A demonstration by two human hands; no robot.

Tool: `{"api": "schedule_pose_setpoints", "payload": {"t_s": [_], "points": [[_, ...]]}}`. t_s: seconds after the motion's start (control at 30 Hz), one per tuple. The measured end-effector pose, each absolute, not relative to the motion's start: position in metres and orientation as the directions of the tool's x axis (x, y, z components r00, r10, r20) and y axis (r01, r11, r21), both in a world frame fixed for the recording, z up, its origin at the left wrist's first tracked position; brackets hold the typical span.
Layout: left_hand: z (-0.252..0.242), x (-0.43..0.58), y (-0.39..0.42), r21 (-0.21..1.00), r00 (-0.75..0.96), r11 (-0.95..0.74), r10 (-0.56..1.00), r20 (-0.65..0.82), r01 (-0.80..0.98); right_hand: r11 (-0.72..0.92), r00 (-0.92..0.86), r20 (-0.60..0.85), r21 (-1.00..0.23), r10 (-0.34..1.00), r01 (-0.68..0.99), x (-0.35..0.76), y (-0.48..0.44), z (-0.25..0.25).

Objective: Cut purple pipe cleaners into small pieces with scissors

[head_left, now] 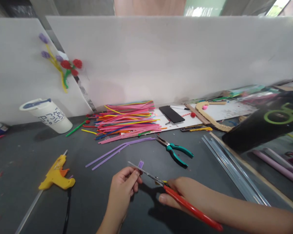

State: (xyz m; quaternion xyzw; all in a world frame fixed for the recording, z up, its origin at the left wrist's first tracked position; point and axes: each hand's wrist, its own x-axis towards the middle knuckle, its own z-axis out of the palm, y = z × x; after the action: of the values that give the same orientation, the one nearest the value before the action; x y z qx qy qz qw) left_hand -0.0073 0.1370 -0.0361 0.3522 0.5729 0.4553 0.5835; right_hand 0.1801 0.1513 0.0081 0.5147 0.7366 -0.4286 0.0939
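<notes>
Near the middle of the table, my left hand [125, 185] pinches a short purple pipe cleaner piece [141, 164] between thumb and fingers. My right hand [183, 191] is wrapped around red-handled scissors [189, 204]. Their blade reaches left across the purple piece, close to my left fingertips; whether the blades are closed on it I cannot tell. Just beyond my hands lie long purple pipe cleaners [117, 148], bent at the middle. Needle-nose pliers [173, 151] with teal handles rest slightly open to the right of these.
A yellow glue gun [56, 175] lies on the left, a white cup [51, 118] behind it. Bundled colourful pipe cleaners [129, 122] and a black phone [171, 114] sit at the back. Clear glue sticks [234, 172] and a large black bottle [256, 123] are on the right.
</notes>
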Motion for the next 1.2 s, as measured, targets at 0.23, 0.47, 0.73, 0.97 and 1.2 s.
{"api": "schedule_pose_setpoints", "payload": {"t_s": [0.23, 0.47, 0.73, 0.97, 1.2], "points": [[-0.046, -0.006, 0.144, 0.901, -0.063, 0.397, 0.909, -0.413, -0.176, 0.017, -0.422, -0.655, -0.530, 0.626, 0.848, 0.173, 0.158, -0.003], [-0.045, -0.002, 0.149, 0.860, -0.076, 0.457, 0.872, -0.483, -0.224, -0.047, -0.285, -0.787, -0.369, 0.548, 0.928, 0.161, 0.167, 0.011], [-0.047, -0.002, 0.149, 0.852, -0.061, 0.490, 0.859, -0.508, -0.183, -0.196, -0.204, -0.866, -0.322, 0.457, 0.926, 0.155, 0.168, 0.018], [-0.043, -0.019, 0.142, 0.866, 0.046, 0.474, 0.880, -0.473, -0.163, -0.333, -0.415, -0.679, -0.690, 0.605, 0.643, 0.177, 0.177, -0.004], [-0.035, -0.007, 0.133, 0.885, 0.155, 0.465, 0.876, -0.456, -0.028, -0.270, -0.488, -0.514, -0.832, 0.705, 0.485, 0.166, 0.177, 0.003]]}}
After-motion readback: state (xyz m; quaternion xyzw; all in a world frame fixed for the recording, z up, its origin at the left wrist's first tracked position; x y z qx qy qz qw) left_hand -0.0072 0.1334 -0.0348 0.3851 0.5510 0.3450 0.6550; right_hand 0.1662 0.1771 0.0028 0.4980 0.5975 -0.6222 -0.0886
